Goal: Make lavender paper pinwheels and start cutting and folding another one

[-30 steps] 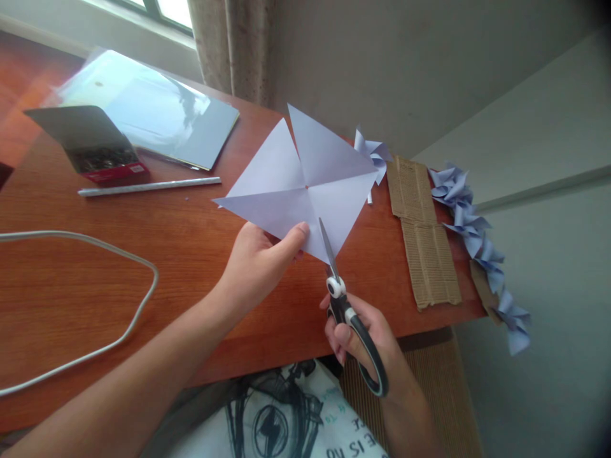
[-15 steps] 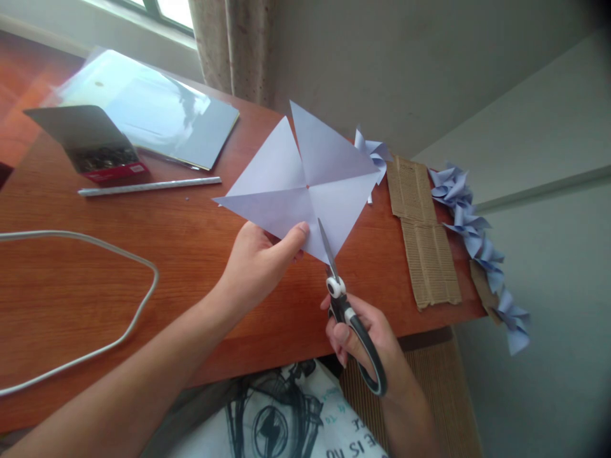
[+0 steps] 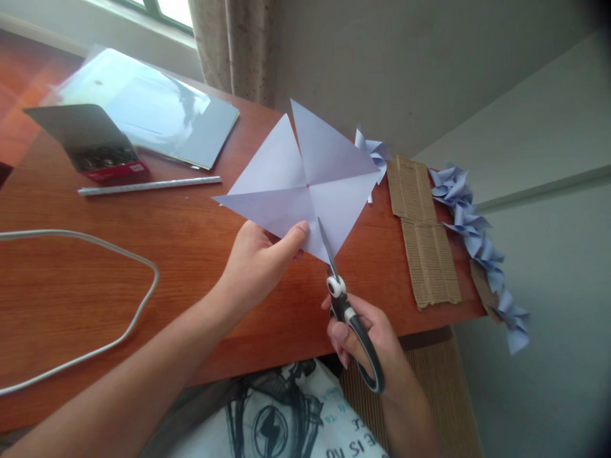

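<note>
Fingers (image 3: 291, 236) pinch the paper (image 3: 305, 184) beside the scissors (image 3: 334, 273), gripped by the right hand (image 3: 367, 343); a wandering cut could sever a flap.

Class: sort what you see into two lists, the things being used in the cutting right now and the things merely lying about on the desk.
In use: left hand, paper square, right hand, scissors.

Lying about: white cable, staple box, silver rod, cardboard strips, folded paper pinwheels.

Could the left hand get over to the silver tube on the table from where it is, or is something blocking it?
Probably yes, once freed. The left hand pinches the paper square, so it is occupied. Between it and the silver tube lies only bare table.
</note>
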Tool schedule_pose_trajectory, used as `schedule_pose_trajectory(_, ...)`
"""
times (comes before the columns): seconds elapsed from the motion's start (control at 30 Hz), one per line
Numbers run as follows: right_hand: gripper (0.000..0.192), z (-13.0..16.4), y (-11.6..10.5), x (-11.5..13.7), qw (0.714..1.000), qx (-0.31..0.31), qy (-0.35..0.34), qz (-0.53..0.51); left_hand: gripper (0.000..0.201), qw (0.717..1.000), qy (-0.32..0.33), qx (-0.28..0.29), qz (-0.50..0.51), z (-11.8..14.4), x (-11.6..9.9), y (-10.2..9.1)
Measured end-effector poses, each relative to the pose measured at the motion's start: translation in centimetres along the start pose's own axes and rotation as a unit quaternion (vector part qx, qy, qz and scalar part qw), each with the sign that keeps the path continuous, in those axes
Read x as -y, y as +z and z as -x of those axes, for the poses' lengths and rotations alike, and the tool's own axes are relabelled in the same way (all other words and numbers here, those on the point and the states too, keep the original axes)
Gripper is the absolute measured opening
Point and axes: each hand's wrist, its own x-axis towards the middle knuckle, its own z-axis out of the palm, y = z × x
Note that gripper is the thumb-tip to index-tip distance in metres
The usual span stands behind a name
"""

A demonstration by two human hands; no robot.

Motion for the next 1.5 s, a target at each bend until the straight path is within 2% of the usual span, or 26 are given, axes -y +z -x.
schedule_pose_trajectory(0.73,0.047,-0.01,0.04,0.00,1.000,-0.012,0.002,0.017,0.022,1.000,-0.015,-0.009,-0.012,0.10,-0.39,0.04)
schedule_pose_trajectory(0.93,0.048,0.10,0.20,0.08,1.000,-0.001,0.009,-0.011,0.022,1.000,-0.014,-0.009,-0.008,0.08,-0.28,0.03)
schedule_pose_trajectory(1.03,0.052,0.15,0.31,0.25,0.999,0.006,-0.014,-0.030,0.022,1.000,-0.012,-0.006,-0.011,0.07,-0.19,0.06)
schedule_pose_trajectory(1.3,0.056,-0.13,0.14,0.30,0.998,0.029,-0.029,-0.041,0.023,1.000,-0.011,0.011,-0.015,0.13,-0.19,0.06)
schedule_pose_trajectory(1.5,0.054,-0.43,0.21,0.16,0.998,0.018,-0.039,-0.048,0.022,0.997,-0.021,0.069,-0.002,0.29,-0.09,0.18)
